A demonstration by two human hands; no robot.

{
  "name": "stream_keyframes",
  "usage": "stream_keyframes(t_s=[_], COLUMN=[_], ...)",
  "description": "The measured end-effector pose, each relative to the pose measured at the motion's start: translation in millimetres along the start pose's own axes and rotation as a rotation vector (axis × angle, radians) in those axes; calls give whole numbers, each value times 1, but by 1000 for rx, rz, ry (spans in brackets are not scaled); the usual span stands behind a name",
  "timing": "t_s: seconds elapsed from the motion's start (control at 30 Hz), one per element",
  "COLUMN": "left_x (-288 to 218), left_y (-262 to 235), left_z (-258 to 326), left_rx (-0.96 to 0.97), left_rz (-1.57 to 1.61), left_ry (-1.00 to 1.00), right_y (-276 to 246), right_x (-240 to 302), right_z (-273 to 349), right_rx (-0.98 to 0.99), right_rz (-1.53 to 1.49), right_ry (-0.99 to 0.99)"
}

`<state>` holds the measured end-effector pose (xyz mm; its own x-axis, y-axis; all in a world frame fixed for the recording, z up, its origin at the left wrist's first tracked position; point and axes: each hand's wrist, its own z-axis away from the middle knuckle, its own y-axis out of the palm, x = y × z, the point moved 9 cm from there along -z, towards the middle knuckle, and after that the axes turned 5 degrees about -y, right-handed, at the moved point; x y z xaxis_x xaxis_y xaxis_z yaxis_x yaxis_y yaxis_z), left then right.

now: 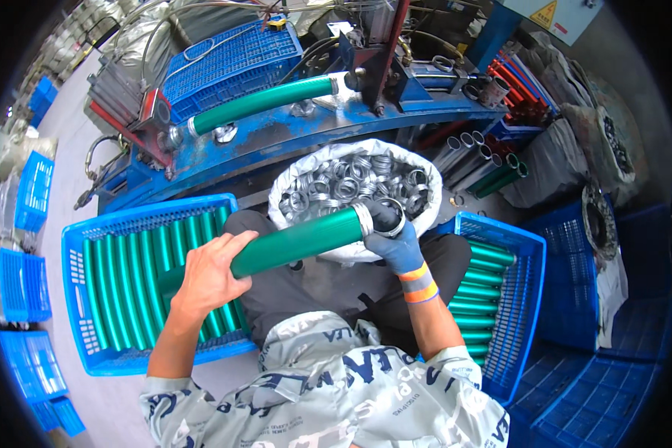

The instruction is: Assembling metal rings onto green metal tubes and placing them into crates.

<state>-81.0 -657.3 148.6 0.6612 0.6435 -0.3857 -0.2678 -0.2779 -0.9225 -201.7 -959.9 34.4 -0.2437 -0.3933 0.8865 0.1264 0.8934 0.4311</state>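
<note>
My bare left hand [210,272] is wrapped round a green metal tube [302,239], held slantwise over my lap. A silver ring [363,219] sits at the tube's right end. There my right hand [396,245], in a dark blue-grey glove with an orange-striped cuff, is closed round another silver ring [401,218] beside the tube end. Its fingertips are partly hidden. Just beyond the tube stands a white sack [282,173] full of loose silver rings [347,179]. The tube's left end passes behind my left hand, above a blue crate [73,280] of similar green tubes [131,299].
At my right, another blue crate [532,299] holds more green tubes [479,293]. Ahead, a blue machine bench [269,145] has a green tube [269,103] clamped across it. Several bare tubes [493,160] lie right of the sack. Blue crates [24,272] line the left side.
</note>
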Motion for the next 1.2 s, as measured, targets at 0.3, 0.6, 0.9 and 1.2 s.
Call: stream_keyframes(t_s=[0.3, 0.6, 0.9, 1.2], left_x=[-4, 48, 35, 50], left_y=[13, 32, 106, 102], left_z=[-4, 29, 25, 32], left_rx=[9, -413, -480, -589], left_rz=[-18, 1347, 1968, 1914], left_ry=[-17, -263, -380, -392], right_y=[-14, -37, -7, 4], right_x=[-1, -32, -13, -13], right_z=[-1, 14, 10, 2], right_rx=[2, -199, -106, -125], right_rz=[162, -590, -273, -8], right_ry=[93, -8, -67, 58])
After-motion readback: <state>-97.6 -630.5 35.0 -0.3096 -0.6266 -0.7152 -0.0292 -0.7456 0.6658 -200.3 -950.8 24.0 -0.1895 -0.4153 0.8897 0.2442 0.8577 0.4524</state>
